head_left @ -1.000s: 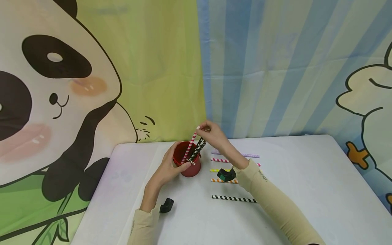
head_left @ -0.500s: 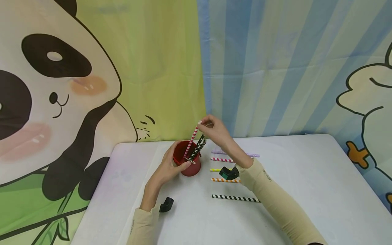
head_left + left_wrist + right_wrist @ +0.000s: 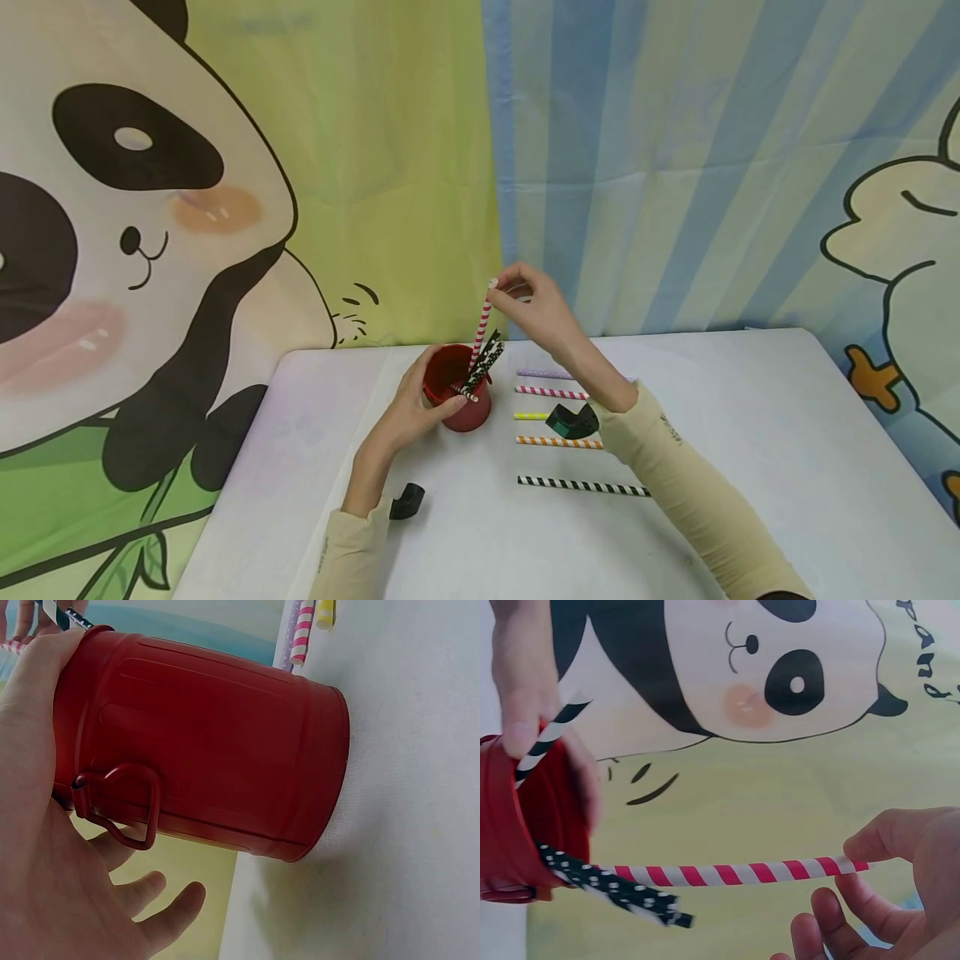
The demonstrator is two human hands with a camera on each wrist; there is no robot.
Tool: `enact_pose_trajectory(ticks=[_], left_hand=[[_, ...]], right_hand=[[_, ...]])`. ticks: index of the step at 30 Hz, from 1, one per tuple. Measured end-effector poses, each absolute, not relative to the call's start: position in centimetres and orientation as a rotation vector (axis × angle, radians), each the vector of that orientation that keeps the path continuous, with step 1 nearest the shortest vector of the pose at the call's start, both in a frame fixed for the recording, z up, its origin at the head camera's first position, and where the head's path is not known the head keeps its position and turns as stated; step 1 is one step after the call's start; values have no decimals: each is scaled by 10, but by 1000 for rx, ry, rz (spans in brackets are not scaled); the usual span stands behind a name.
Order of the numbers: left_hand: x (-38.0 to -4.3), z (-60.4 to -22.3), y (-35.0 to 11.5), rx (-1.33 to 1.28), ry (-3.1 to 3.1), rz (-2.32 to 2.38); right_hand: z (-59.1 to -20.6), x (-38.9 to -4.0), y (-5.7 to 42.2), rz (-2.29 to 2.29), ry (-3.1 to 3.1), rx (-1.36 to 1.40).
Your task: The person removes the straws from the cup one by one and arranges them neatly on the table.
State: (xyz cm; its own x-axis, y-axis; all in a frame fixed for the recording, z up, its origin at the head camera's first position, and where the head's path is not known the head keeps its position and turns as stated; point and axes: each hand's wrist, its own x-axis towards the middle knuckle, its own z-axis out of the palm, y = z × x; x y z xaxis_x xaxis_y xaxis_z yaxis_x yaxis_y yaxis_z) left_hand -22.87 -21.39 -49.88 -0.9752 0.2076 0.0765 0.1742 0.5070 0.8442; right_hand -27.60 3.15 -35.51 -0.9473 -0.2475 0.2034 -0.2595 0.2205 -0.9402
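Note:
My left hand (image 3: 412, 408) grips the rim of a small red metal bucket (image 3: 202, 742), which stands on the table. With thumb and forefinger, my right hand (image 3: 536, 308) pinches the top end of a red-and-white striped paper straw (image 3: 742, 874). That straw's lower end is hidden inside the bucket. Black straws with white spots (image 3: 611, 889) lean out over the rim, close to the pinched straw. Near my left thumb, a black-and-white striped straw (image 3: 551, 739) also pokes out. In the left wrist view, a side handle (image 3: 124, 806) hangs on the bucket's wall.
To the right of the bucket lie straws in a spaced column: lilac (image 3: 543, 374), pink-striped (image 3: 551, 392), yellow (image 3: 531, 416), orange-striped (image 3: 558, 442) and black-striped (image 3: 581, 486). My right forearm covers some of their ends. A printed curtain (image 3: 420, 167) hangs behind the white table (image 3: 750, 433).
The right hand has risen and shifted right, drawing the red-and-white straw higher and more upright in the bucket. The left hand and the bucket have stayed in place.

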Motion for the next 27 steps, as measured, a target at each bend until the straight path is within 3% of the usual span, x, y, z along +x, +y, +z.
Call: enact_pose_trajectory(ticks=[27], left_hand=[[-230,-499,-213,359,2685,1514]], right_hand=[[-282,-244,60,1866,-2188,670]])
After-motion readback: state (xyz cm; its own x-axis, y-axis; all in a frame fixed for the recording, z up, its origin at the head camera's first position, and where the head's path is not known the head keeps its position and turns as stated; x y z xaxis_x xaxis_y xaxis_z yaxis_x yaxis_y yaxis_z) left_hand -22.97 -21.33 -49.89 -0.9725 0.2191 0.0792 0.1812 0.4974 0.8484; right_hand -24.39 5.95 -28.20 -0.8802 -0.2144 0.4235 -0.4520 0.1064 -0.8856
